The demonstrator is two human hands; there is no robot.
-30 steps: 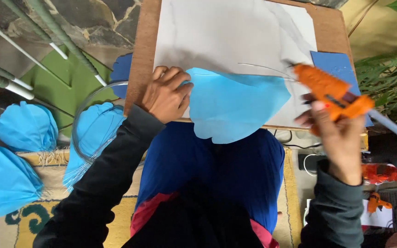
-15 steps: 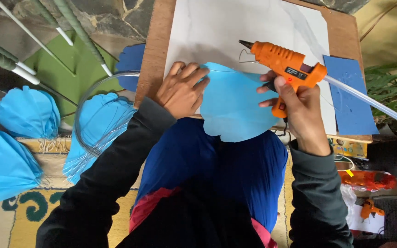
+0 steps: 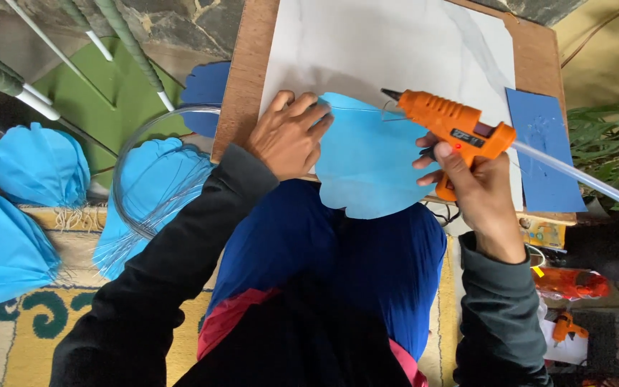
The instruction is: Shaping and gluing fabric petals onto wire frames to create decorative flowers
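Our left hand flat, fingers spread, pins light blue petal sheet on white board. Right hand grips orange glue gun, nozzle at petal's 12 o'clock edge. Judgement: hold sheet flat, squeeze gently, thin bead.

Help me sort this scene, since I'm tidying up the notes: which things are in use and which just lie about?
In use:
- right hand holding the orange glue gun
- left hand pressing the light blue paper petal
- white sheet on the wooden board

Lying about:
- dark blue paper strip
- folded blue petals
- wire coil
- wrapped stems
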